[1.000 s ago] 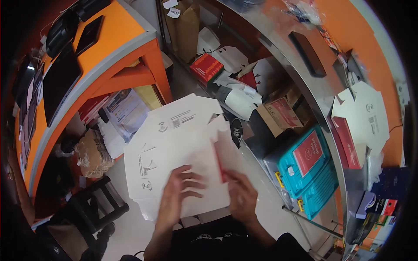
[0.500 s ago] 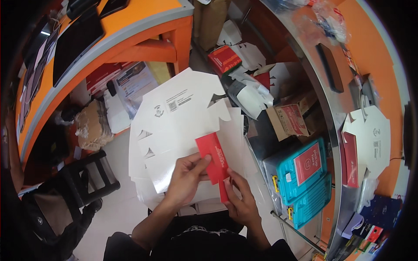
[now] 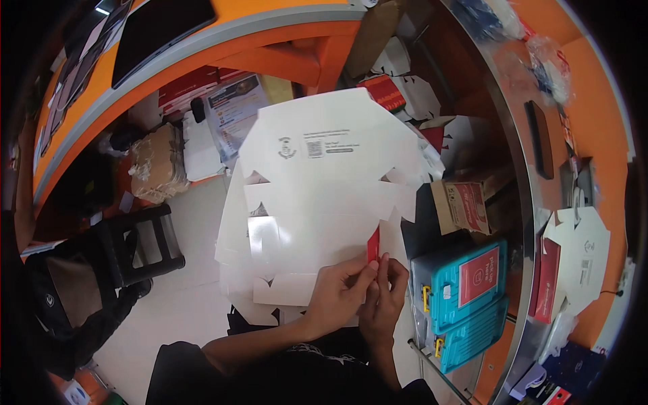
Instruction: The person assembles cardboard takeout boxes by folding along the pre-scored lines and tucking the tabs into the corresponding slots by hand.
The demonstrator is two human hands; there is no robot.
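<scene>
Gripping by its near end, with left hand [image 3: 339, 288] and right hand [image 3: 383, 300], a red card [image 3: 373, 245] pointing lengthwise away, seemingly edge-on.

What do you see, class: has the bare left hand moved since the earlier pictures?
Yes, rightward: the bare left hand is now nearer the rectangular teal plastic bin, the fixed reference.

Even indoor light, glare on white cardboard [image 3: 320, 192], dark curved rim
</scene>
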